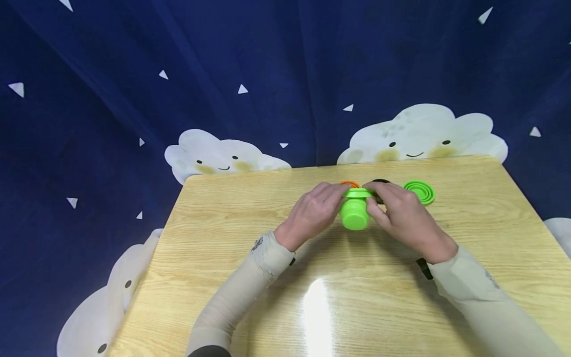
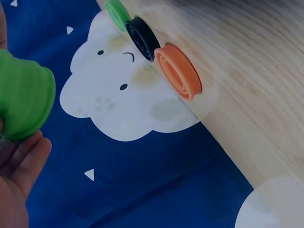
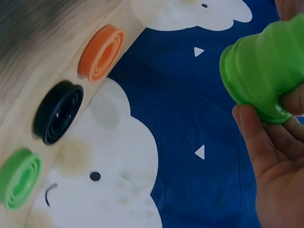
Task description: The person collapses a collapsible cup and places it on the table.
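Between both hands, above the table, is a bright green collapsible cup (image 1: 355,214), extended, with its narrow base toward me and its wide rim facing away. My left hand (image 1: 314,212) grips the rim from the left, fingers along its far side. On the opposite side my right hand (image 1: 398,213) holds the same rim, with the thumb against the cup wall. In the right wrist view the green cup (image 3: 266,66) shows stepped ridges and the right thumb pressing it. The left wrist view shows only part of the cup (image 2: 26,95), with left fingertips under its rim.
A row of collapsed cups lies near the table's far edge: orange (image 2: 178,71), black (image 3: 58,113) and green (image 1: 419,192). The wooden table (image 1: 214,238) meets a dark blue curtain (image 1: 267,59) printed with clouds and triangles.
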Demonstrator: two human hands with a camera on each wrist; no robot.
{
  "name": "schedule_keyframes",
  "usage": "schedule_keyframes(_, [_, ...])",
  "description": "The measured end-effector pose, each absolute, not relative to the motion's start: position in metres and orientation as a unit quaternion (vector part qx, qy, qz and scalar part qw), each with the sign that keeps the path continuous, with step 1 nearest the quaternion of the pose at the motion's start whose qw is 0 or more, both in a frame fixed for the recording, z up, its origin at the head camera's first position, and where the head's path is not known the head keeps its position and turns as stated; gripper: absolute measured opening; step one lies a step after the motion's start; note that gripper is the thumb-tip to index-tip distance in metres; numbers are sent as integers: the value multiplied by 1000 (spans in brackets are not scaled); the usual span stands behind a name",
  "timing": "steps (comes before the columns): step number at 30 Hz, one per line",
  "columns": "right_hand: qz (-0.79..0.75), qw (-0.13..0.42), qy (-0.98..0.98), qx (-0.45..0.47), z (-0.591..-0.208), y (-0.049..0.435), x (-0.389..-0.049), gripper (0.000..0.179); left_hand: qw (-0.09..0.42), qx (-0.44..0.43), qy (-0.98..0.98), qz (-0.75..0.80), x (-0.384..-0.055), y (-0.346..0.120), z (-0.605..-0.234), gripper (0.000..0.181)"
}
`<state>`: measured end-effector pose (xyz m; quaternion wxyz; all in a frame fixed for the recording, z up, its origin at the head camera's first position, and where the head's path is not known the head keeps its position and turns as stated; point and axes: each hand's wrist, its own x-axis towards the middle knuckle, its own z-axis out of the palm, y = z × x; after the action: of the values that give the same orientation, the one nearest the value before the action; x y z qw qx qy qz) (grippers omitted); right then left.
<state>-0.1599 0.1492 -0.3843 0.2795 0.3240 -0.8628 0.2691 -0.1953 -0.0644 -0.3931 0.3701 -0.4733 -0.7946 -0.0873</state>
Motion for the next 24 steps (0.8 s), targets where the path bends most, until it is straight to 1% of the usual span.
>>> schedule_keyframes(3, [275,281,-861,324,-386,149,-160,23,372,-465,-796,-106,-195,-64,-393,24])
schedule_keyframes(7, [263,302,-857,324,-390,147,-161,23,363,-450,-802,-148,-194,-61,-393,24])
schedule_keyframes(9, [264,312,-855,319,-391,145,-161,23,336,-440,-809,-198,-194,-59,-394,24])
schedule_keyframes(14, [287,316,-860,280,-397,141,-161,24,205,-386,-797,-416,-189,-54,-396,25])
schedule_keyframes(16, [308,306,-864,255,-397,140,-160,27,167,-363,-778,-484,-185,-53,-396,22])
schedule_keyframes(20, [362,283,-866,200,-396,141,-160,35,137,-353,-744,-551,-174,-52,-391,14])
schedule_keyframes(24, [409,257,-862,152,-395,141,-160,40,110,-351,-702,-610,-161,-52,-385,13])
